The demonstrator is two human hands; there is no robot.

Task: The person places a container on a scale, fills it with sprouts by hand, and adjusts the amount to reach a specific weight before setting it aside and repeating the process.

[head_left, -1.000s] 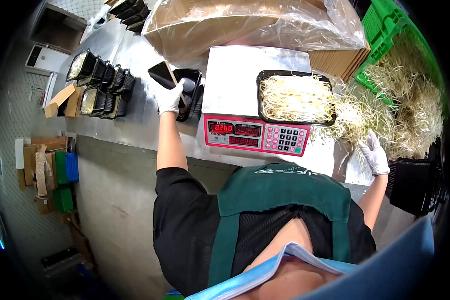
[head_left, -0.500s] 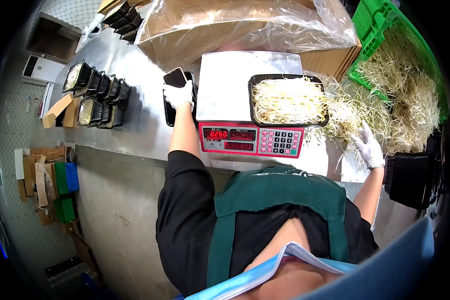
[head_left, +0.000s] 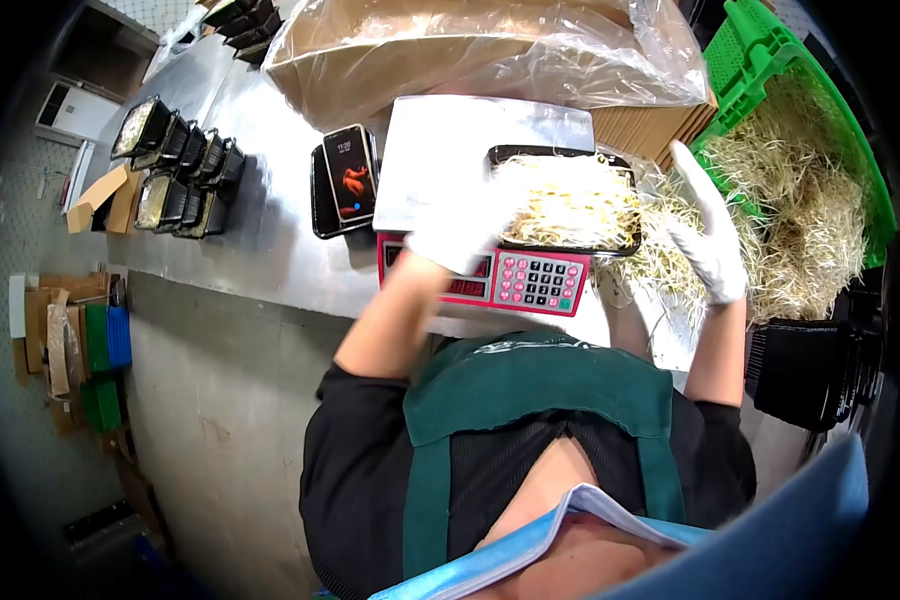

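A black tray (head_left: 560,152) heaped with bean sprouts (head_left: 580,205) rests on the right part of the scale (head_left: 440,135). Blurred by motion, my left hand (head_left: 460,235) in a white glove is over the scale's front, at the tray's left end; its fingers are too smeared to read. On the tray's right, my gloved right hand (head_left: 712,240) is raised with fingers stretched out and thumb apart, holding nothing. A phone (head_left: 350,180) with its screen lit lies on another black tray (head_left: 323,205) left of the scale.
Loose sprouts (head_left: 800,210) spill from a green crate (head_left: 760,60) at right. Stacked black trays (head_left: 800,370) stand below it. Filled trays (head_left: 185,165) are grouped at left. A plastic-lined cardboard box (head_left: 490,60) sits behind the scale.
My left hand has let go of the phone and swung right to the tray of sprouts. My right hand has risen from the loose sprouts. The phone's screen has lit up.
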